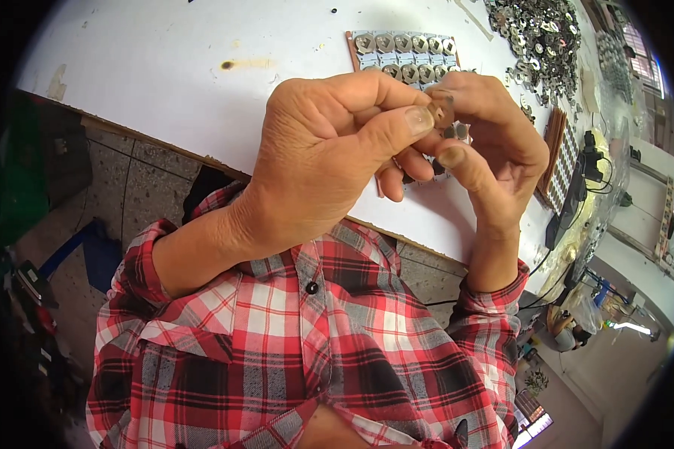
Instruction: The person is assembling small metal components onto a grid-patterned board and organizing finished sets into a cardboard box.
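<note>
In front of my chest, both hands meet above the white table. My left hand (pixel 314 150) is closed, its thumb and index finger pinching a small brownish metal part (pixel 443 112). My right hand (pixel 498 142) curls round from the other side, its fingertips against the same part. By the right thumb shows a small piece with round grey discs (pixel 457 132); whether it is joined to the brownish part I cannot tell. Behind the hands lies a board (pixel 406 58) with rows of round silvery metal pieces, its near part hidden by my fingers.
A heap of small loose metal parts (pixel 539 45) covers the table's far right. Nearer on that side are stacked brown-edged boards (pixel 558 157) and a black plug with cables (pixel 593 157). The table edge (pixel 157 151) runs close before me. Crumpled clear plastic (pixel 603 202) lies beyond.
</note>
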A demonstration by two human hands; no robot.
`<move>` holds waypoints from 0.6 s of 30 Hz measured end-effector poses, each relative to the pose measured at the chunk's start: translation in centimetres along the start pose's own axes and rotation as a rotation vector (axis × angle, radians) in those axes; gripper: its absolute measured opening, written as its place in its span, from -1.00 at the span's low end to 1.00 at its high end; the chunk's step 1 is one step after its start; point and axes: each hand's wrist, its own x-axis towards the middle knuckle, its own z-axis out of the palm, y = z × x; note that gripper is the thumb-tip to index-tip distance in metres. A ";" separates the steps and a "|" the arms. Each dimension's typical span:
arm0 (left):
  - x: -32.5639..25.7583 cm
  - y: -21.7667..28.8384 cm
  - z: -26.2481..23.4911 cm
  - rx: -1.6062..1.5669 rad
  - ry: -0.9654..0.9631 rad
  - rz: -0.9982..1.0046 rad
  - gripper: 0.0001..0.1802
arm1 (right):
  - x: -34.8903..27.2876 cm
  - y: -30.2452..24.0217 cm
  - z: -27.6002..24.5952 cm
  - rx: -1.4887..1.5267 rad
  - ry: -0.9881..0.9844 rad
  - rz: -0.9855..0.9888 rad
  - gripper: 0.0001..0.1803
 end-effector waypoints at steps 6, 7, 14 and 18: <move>-0.2 -1.1 -0.1 0.473 -0.001 0.360 -0.79 | 0.1 -0.5 -0.5 0.225 0.121 0.325 -0.86; -0.4 -1.6 -0.6 0.803 -0.024 0.690 -0.77 | 0.3 -0.7 -0.9 0.256 0.124 0.451 -0.88; -1.9 -2.5 -1.2 1.320 -0.119 0.803 -0.47 | 0.3 0.1 -1.0 -0.097 0.023 0.466 -0.91; -1.6 -3.6 -1.6 1.346 -0.099 0.887 -0.51 | 0.2 0.2 -0.2 -0.255 -0.078 0.387 -0.93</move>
